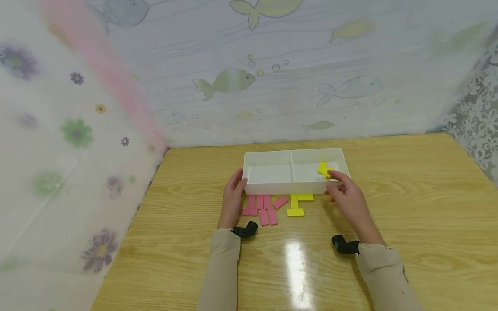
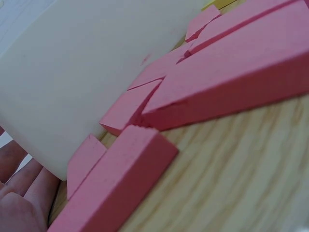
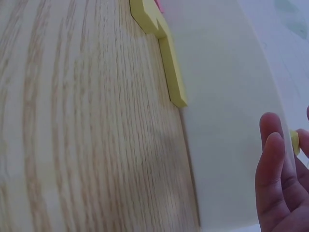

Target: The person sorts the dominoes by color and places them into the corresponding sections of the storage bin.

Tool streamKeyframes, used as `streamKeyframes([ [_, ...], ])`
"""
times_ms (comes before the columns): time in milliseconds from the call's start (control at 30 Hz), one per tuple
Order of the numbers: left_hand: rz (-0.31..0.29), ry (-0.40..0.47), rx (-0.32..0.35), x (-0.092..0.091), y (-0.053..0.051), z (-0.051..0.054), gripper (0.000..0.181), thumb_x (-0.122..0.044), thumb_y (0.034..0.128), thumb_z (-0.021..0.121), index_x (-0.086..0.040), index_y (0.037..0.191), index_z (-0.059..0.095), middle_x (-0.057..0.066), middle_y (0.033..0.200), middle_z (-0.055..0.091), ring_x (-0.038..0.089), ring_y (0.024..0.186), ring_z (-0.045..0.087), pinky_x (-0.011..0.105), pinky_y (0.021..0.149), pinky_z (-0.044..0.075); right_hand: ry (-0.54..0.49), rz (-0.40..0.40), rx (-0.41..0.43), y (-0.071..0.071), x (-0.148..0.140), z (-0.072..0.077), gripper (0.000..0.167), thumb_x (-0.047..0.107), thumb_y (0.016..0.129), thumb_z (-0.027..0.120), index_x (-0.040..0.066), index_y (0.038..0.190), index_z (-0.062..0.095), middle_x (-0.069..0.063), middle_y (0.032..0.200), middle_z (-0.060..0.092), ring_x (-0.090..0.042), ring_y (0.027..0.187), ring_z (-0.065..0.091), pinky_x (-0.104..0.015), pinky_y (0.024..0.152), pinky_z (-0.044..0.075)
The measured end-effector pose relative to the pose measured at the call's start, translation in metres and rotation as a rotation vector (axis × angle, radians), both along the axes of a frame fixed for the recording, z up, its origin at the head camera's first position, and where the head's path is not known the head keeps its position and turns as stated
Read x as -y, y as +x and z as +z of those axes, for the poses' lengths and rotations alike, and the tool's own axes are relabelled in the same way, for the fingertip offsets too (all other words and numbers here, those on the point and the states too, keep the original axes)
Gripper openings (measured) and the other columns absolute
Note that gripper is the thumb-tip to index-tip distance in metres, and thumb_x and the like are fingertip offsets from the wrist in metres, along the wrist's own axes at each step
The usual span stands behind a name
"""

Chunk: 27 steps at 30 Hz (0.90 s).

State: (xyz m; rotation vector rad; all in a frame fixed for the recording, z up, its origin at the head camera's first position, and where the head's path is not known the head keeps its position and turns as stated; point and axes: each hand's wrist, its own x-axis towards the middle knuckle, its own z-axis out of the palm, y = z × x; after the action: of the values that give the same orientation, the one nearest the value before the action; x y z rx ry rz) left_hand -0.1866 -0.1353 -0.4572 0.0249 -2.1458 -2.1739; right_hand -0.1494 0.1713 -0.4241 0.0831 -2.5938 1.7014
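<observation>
The location is an indoor tabletop station in a decorated corner; whether it belongs to a home, a classroom or a studio cannot be determined. A wood-grain table (image 1: 167, 259) stands against a rear panel (image 1: 225, 112) printed with fish and bubbles. The left panel (image 1: 66, 181) carries flowers; the right panel (image 1: 478, 116) shows white flowers on grey.

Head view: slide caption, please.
Left hand on tray, right hand at yellow blocks inside it; pink blocks and more yellow ones lie in front.
</observation>
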Motion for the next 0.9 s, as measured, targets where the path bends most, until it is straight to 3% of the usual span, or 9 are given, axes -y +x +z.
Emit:
streamKeyframes([
  [267,0.007,-0.006,0.007,0.0007,-0.0017,-0.0004,0.041,-0.026,0.0926,0.048,-0.02,0.133,0.043,-0.003,0.135,0.041,0.009,0.123,0.035,0.032,0.1,0.03,0.033,0.017,0.013,0.0012,-0.0021,0.0027,0.043,0.036,0.092,0.045,0.015,0.131,0.043,-0.012,0.092,0.064,-0.028,0.078,0.059,-0.037,0.065,0.048],
  [367,0.01,-0.005,0.005,0.0003,-0.0013,0.0,0.041,-0.025,0.0925,0.048,-0.02,0.133,0.043,-0.002,0.135,0.041,0.01,0.123,0.036,0.032,0.1,0.03,0.034,0.027,0.003,0.0015,-0.0024,0.003,0.04,0.035,0.092,0.046,0.015,0.128,0.046,-0.012,0.095,0.064,-0.028,0.079,0.06,-0.039,0.065,0.049],
  [567,0.004,-0.005,-0.012,0.0002,-0.0015,-0.0003,0.044,-0.028,0.0923,0.049,-0.016,0.134,0.042,0.001,0.136,0.039,0.014,0.125,0.034,0.033,0.1,0.029,0.03,0.038,-0.05,-0.0011,-0.0018,0.0012,0.031,0.029,0.093,0.046,0.011,0.118,0.053,-0.007,0.119,0.049,-0.029,0.085,0.06,-0.036,0.064,0.05],
  [900,0.001,-0.001,-0.013,0.0003,-0.0009,-0.0014,0.042,-0.024,0.0931,0.048,-0.016,0.134,0.042,0.002,0.137,0.039,0.015,0.125,0.033,0.034,0.101,0.029,0.059,0.028,-0.021,0.0006,-0.0021,-0.0009,0.032,0.032,0.094,0.044,0.011,0.117,0.053,-0.006,0.105,0.053,-0.027,0.08,0.059,-0.036,0.063,0.048],
])
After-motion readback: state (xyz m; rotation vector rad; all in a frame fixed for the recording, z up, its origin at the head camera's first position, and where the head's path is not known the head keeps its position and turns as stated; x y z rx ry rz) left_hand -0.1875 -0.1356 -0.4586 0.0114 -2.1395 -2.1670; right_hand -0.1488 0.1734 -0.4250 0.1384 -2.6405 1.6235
